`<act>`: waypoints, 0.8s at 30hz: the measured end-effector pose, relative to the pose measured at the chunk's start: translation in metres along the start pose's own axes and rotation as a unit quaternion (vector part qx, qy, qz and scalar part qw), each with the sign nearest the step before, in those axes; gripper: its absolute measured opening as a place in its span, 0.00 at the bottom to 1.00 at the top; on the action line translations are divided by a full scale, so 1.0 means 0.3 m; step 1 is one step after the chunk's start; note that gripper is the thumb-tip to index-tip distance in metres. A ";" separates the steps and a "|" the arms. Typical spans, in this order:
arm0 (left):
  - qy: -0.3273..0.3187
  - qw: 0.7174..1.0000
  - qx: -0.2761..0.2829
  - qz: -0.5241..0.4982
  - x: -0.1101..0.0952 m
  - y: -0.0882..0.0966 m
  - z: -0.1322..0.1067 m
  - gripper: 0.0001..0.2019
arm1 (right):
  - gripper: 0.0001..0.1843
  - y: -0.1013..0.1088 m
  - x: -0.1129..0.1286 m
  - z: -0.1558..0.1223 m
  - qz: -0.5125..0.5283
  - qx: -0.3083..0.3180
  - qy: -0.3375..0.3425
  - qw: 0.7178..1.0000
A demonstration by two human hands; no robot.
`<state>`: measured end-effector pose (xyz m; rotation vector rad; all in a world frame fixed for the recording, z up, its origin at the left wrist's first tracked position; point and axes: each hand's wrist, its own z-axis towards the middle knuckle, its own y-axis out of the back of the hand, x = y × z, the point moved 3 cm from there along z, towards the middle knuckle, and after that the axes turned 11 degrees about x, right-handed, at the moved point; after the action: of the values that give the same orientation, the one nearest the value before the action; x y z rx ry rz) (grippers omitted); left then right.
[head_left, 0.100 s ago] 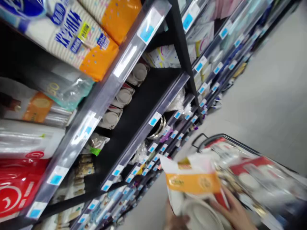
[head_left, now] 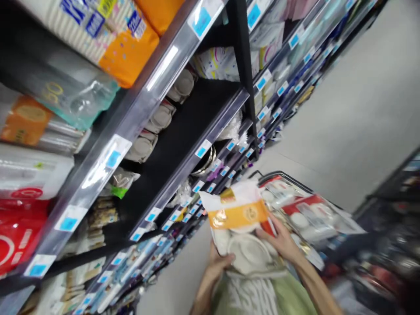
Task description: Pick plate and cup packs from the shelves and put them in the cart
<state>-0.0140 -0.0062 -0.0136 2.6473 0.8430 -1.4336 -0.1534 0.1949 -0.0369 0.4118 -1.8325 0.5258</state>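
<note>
Left hand [head_left: 219, 262]: my fingers curl around the lower left edge of the pack of plates [head_left: 241, 227], gripping it.
Right hand [head_left: 280, 240]: my fingers lie spread flat on the pack's right side, pressing it.
Pack: tilted, held over the near left corner of the cart [head_left: 315, 214], beside the shelf [head_left: 183, 144].

Counts along the aisle

Two hands, left [head_left: 219, 264] and right [head_left: 281, 239], on one packet [head_left: 238, 214]. One cart [head_left: 297, 199] with at least two red-edged packs inside. Three stacks of pale plates [head_left: 160, 118] on the black shelf [head_left: 197, 118]. One orange-ended cup sleeve [head_left: 114, 35] above; blue price tags too blurred to count.
</note>
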 end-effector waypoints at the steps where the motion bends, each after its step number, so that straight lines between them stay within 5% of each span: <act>1: -0.025 1.000 0.007 0.005 -0.009 -0.007 -0.024 0.42 | 0.47 -0.016 0.059 0.016 -0.001 0.017 0.025 1.000; 8: -0.140 0.986 -0.064 -0.059 -0.161 0.110 -0.121 0.36 | 0.45 -0.195 0.262 0.031 -0.023 0.157 0.111 0.981; 16: -0.142 0.968 -0.094 -0.182 -0.408 0.318 -0.158 0.25 | 0.39 -0.442 0.249 0.026 0.177 0.163 0.014 0.971; 19: -0.183 0.956 -0.104 -0.202 -0.563 0.384 -0.124 0.16 | 0.37 -0.458 0.223 -0.005 0.197 0.203 0.022 0.959; 24: -0.308 0.932 -0.081 -0.173 -0.865 0.482 -0.018 0.12 | 0.26 -0.366 0.142 -0.084 0.177 0.176 0.030 0.968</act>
<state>-0.0555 -0.2452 0.1581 1.7967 1.2930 -1.9984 -0.0894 0.1155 0.0270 0.3008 -1.7633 1.1085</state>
